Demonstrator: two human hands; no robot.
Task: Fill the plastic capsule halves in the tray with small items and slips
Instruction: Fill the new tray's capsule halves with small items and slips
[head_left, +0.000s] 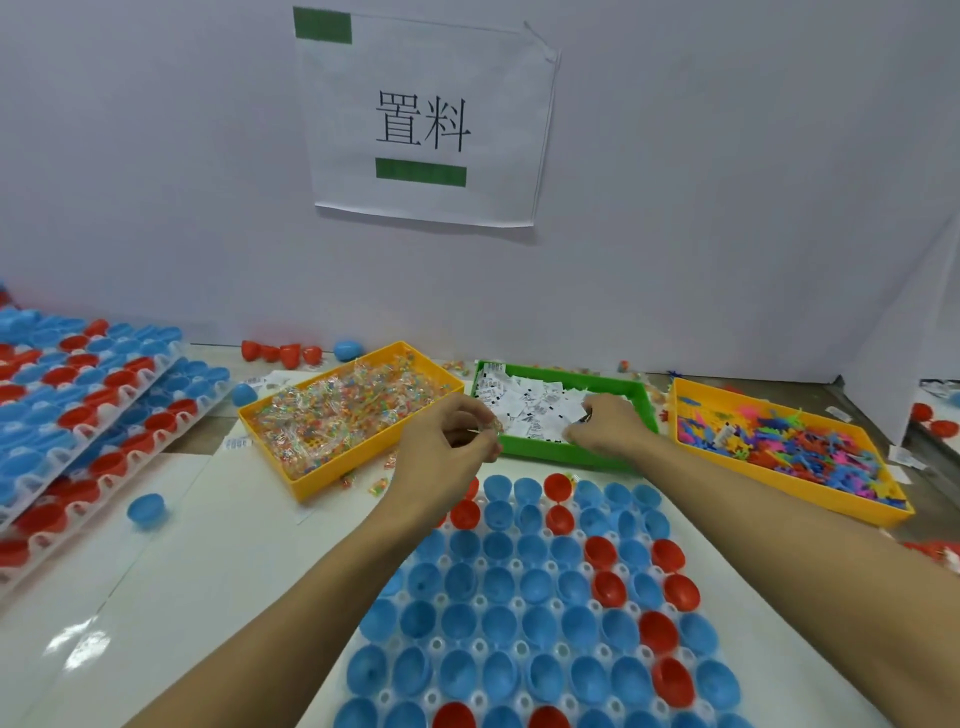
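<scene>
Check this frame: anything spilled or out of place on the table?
Yes. Loose capsule halves lie outside the trays, with more red ones by the wall. A few wrapped candies sit on the table beside the yellow bin, and stray slips lie past the right bin.

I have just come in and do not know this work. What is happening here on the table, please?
A person is filling capsule halves, blue and red, that sit open in a white tray. The right hand reaches into the green bin of paper slips. The left hand pinches a small item beside the yellow bin of clear-wrapped beads. The near capsule halves look unfilled.
</scene>
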